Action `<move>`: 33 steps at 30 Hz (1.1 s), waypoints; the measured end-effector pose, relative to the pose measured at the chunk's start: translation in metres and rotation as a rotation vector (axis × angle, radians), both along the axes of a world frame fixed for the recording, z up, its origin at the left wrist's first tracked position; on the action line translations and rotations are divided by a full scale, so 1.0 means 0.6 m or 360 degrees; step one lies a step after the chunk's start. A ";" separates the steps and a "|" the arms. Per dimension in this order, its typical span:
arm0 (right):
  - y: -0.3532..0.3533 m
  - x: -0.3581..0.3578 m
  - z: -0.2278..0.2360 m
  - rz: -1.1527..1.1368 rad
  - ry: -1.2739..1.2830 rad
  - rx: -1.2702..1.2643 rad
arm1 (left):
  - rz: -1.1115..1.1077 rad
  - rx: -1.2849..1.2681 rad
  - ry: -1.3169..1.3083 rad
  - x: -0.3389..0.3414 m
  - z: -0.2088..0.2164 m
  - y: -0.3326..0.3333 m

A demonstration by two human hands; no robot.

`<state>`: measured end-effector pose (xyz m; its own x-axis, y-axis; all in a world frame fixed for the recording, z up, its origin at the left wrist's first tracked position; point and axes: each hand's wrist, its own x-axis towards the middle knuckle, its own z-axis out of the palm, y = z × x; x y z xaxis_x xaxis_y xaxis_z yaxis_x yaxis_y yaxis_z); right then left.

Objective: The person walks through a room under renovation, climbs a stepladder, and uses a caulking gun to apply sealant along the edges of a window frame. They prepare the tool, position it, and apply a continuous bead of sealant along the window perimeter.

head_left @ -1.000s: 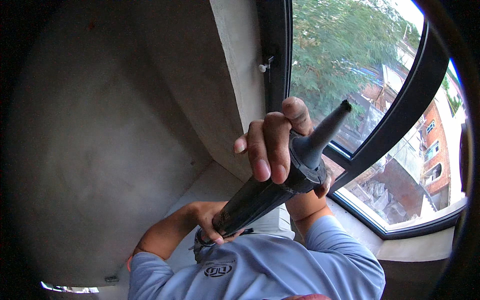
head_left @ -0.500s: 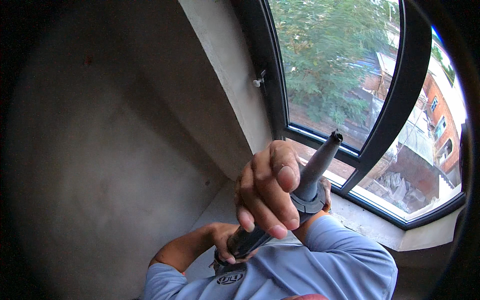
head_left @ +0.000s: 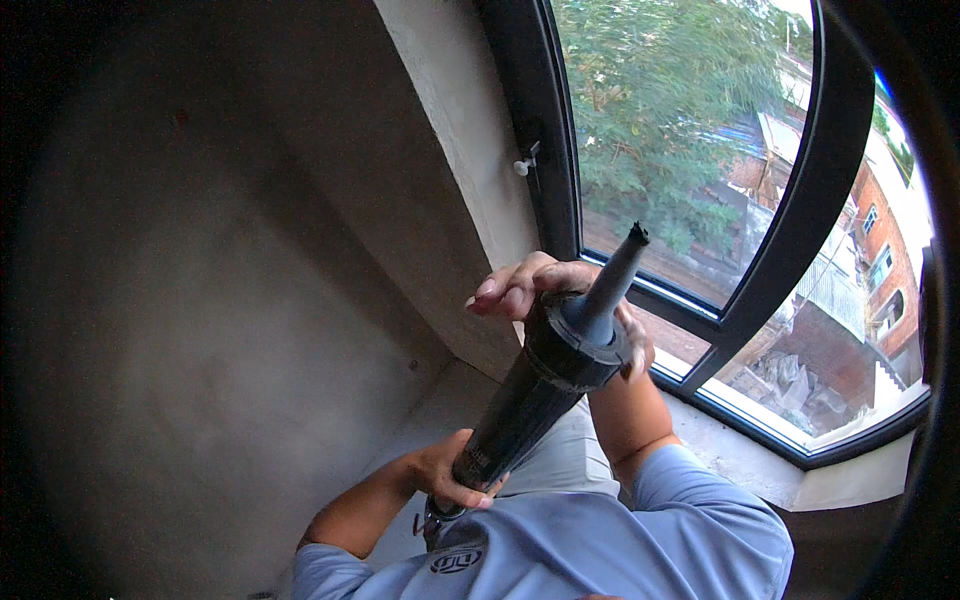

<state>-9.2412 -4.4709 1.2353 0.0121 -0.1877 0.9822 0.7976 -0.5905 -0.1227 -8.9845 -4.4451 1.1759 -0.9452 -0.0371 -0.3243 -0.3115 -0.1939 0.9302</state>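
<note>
While your left hand (head_left: 448, 472) wraps the dark tube (head_left: 515, 415) low and your right hand (head_left: 532, 280) cups its collar (head_left: 562, 358), fingers loosely spread, expect stiff heft; grip mid-length.

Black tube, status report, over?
Left hand gripping black tube near rear; right hand cupped at front. Nozzle fitted, tip ragged. Nothing seen touching tip.

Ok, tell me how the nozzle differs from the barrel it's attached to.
The nozzle is grey; the barrel is black. The nozzle is slim and tapers to a ragged tip, while the barrel is thicker and tube-shaped. The left hand grips the barrel's lower end, not the nozzle. Both slant up toward the right.
</note>
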 end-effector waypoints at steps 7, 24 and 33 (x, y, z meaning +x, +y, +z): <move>-0.005 -0.015 -0.007 -0.0132 -0.0014 0.0050 | 0.0174 -0.0496 -0.0001 -0.003 0.014 -0.013; 0.031 0.012 0.019 -0.0190 -0.0083 0.0645 | 0.0498 -0.0699 -0.0072 -0.010 0.025 0.005; 0.045 0.001 0.011 -0.0342 -0.0026 0.1043 | 0.0946 -0.1585 -0.0116 -0.011 0.037 -0.002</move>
<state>-9.2407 -4.4440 1.2418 -0.1054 -0.7393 0.6651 0.6759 -0.5439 -0.4974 -8.9908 -4.4464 1.1983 -0.6736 -0.7377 0.0451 -0.4762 0.4799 0.7369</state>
